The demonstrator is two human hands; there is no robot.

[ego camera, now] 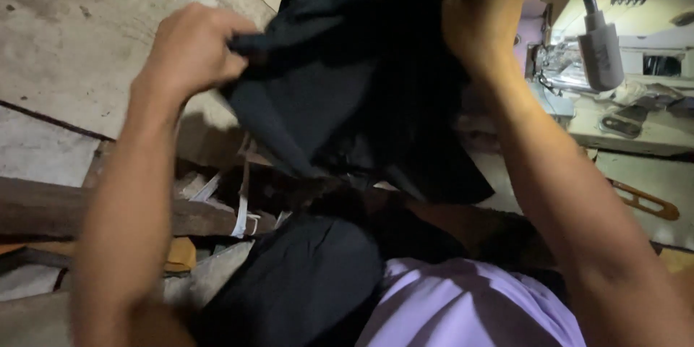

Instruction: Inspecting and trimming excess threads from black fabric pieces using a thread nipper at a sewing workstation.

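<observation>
The left hand [191, 50] is balled into a fist, its fingers pinched tight on the edge of a black cloth [361, 79]. The right hand [484, 18] is closed too, fingers curled down into the upper part of the same cloth, gripping a bunched fold near the top of the view. Between the 2 hands the cloth is held up in the air, hanging in loose folds that drop toward the person's lap, where more black fabric [303, 282] is heaped against a lilac shirt [463, 303]. Both bare forearms rise from the bottom corners of the view and slant inward to the cloth.

Right of the right hand stands a sewing machine [578, 65], brightly lit around its needle area, with a grey lamp head [601, 54] on a dark bent stalk hanging in front of it. The machine sits on a pale table [650, 137] with small metal parts lying along its near edge. An orange-handled tool [643, 202] lies lower down, near the right forearm.

Left of the left arm is a bare concrete floor [65, 43]. Below it lie a dark wooden plank [43, 210], some white strips [242, 206] and a piece of brown cardboard [181, 253], near the left forearm.
</observation>
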